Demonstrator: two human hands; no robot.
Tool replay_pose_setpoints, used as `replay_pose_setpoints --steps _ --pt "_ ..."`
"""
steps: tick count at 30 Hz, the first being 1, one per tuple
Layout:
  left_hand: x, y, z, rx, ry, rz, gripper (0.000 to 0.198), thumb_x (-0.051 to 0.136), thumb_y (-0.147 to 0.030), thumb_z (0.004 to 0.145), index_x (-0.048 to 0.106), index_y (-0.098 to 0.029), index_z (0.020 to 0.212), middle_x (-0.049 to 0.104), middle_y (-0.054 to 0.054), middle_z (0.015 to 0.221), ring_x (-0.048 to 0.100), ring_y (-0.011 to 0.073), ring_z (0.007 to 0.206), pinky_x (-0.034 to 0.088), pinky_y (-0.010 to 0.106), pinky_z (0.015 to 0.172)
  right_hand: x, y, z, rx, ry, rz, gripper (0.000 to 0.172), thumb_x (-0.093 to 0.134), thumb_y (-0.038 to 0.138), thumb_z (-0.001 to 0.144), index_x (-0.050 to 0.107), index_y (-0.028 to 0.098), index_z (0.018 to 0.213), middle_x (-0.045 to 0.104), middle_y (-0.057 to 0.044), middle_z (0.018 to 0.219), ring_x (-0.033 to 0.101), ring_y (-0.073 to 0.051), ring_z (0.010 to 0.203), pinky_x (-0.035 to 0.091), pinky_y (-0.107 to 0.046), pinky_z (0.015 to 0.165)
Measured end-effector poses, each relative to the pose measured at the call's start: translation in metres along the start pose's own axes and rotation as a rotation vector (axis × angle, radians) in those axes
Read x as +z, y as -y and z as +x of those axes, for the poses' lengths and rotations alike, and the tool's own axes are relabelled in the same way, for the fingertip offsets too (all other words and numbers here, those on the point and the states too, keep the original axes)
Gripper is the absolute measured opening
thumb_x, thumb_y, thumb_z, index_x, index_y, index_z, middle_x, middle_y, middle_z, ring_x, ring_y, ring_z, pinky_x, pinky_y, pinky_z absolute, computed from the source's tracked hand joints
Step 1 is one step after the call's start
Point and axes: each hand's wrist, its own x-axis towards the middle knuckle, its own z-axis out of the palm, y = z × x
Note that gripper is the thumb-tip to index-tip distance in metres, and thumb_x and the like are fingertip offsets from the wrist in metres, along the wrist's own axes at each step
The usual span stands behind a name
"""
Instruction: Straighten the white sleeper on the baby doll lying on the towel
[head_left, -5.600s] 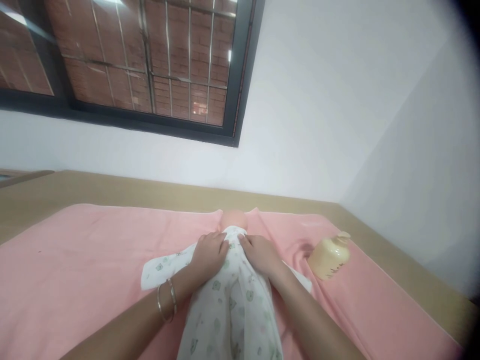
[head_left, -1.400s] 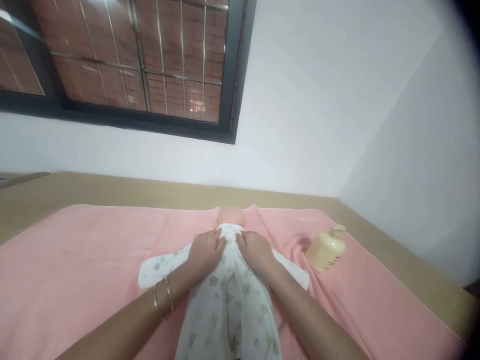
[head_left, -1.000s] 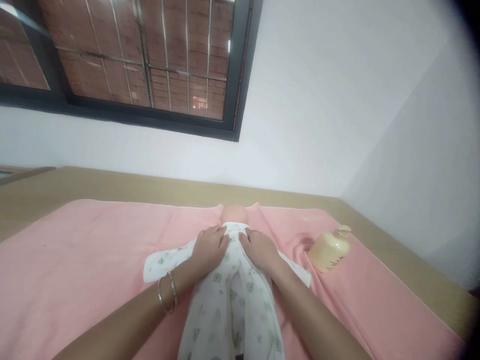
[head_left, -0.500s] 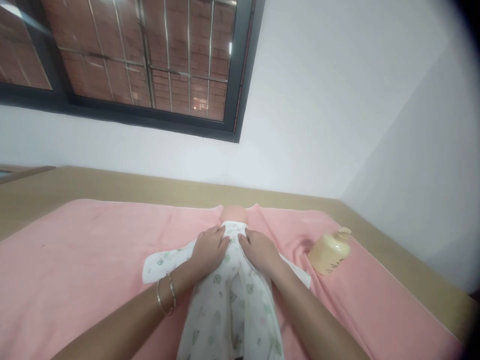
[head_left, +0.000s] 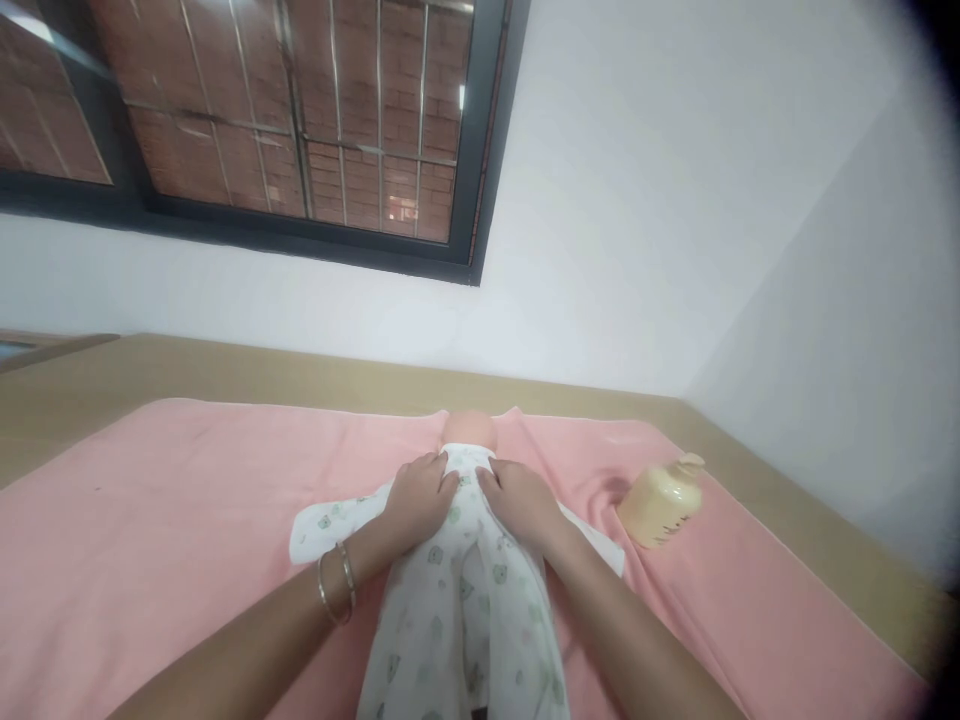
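A doll lies on its back on the pink blanket (head_left: 225, 500), its bare head (head_left: 470, 428) at the far edge. White baby clothes (head_left: 420, 620) with small green and grey prints cover its body, sleeves spread to both sides and the lower part stretching towards me. My left hand (head_left: 424, 500) is closed on the cloth at the left of the chest, just below the neck. On the opposite side my right hand (head_left: 521, 500) grips the cloth the same way. Both thumbs point inward. Some fingertips are hidden. Two thin bangles (head_left: 337, 583) circle my left wrist.
To the right, a yellow pump bottle (head_left: 660, 503) stands on the blanket. The wooden surface (head_left: 300, 368) shows around the blanket's edges and meets a white wall (head_left: 600, 250). Above is a dark-framed window (head_left: 315, 232) with metal bars.
Almost nothing differs. Both hands stay at the chest of the clothes, and the whole view has shifted very slightly.
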Motion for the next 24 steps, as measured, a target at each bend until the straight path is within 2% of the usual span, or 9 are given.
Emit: replay_pose_setpoints --steps 6,8,12,15,18,21,24 --pt "0.004 0.003 0.001 0.062 -0.004 0.004 0.04 0.027 -0.031 0.093 0.054 -0.015 0.117 0.062 0.011 0.111 0.054 0.0245 0.104 0.037 0.04 0.092 -0.007 -0.012 0.005 0.026 0.106 0.154 0.057 0.022 0.052 0.095 0.063 0.015 0.085 0.067 -0.011 0.092 0.059 -0.019 0.079 0.035 -0.025 0.063" --pt "0.003 0.004 0.001 0.053 -0.001 -0.011 0.039 0.027 -0.031 0.093 0.056 -0.015 0.114 0.062 0.011 0.109 0.055 0.024 0.102 0.038 0.039 0.091 -0.006 -0.009 0.005 0.016 0.092 0.127 0.056 0.021 0.05 0.096 0.063 0.015 0.085 0.067 -0.011 0.091 0.059 -0.019 0.078 0.036 -0.025 0.063" --pt "0.0 0.003 0.001 0.019 0.011 -0.037 0.033 0.028 -0.031 0.092 0.057 -0.017 0.091 0.063 0.008 0.093 0.056 0.0214 0.089 0.041 0.035 0.082 0.0 0.0 0.001 -0.035 0.015 0.01 0.05 0.022 0.044 0.097 0.063 0.015 0.09 0.066 -0.011 0.09 0.059 -0.019 0.079 0.035 -0.026 0.065" --pt "-0.001 0.002 0.001 0.003 0.004 -0.023 0.031 0.029 -0.031 0.092 0.054 -0.017 0.081 0.061 0.006 0.085 0.056 0.0204 0.082 0.041 0.034 0.076 0.001 0.003 0.0 -0.033 -0.042 -0.034 0.046 0.024 0.042 0.096 0.062 0.015 0.092 0.066 -0.012 0.091 0.058 -0.019 0.079 0.035 -0.027 0.065" --pt "0.0 0.001 0.002 0.008 -0.001 0.002 0.031 0.03 -0.03 0.091 0.056 -0.017 0.083 0.062 0.007 0.087 0.056 0.0212 0.083 0.041 0.035 0.077 -0.002 0.0 0.002 0.035 0.021 0.013 0.051 0.023 0.047 0.095 0.063 0.015 0.09 0.066 -0.013 0.091 0.059 -0.02 0.078 0.036 -0.027 0.064" --pt "0.001 0.002 0.002 0.036 0.002 0.002 0.033 0.029 -0.03 0.091 0.059 -0.016 0.095 0.064 0.009 0.097 0.057 0.023 0.093 0.04 0.037 0.085 -0.006 -0.005 0.006 0.057 0.109 0.106 0.057 0.022 0.053 0.094 0.064 0.015 0.088 0.067 -0.012 0.095 0.06 -0.021 0.081 0.037 -0.026 0.064" --pt "0.002 0.003 0.001 0.04 -0.006 0.0 0.033 0.029 -0.03 0.091 0.059 -0.017 0.098 0.064 0.009 0.099 0.057 0.0228 0.097 0.039 0.036 0.087 -0.004 -0.004 0.006 0.039 0.101 0.093 0.057 0.02 0.051 0.095 0.064 0.015 0.088 0.067 -0.013 0.094 0.06 -0.021 0.082 0.038 -0.027 0.066"
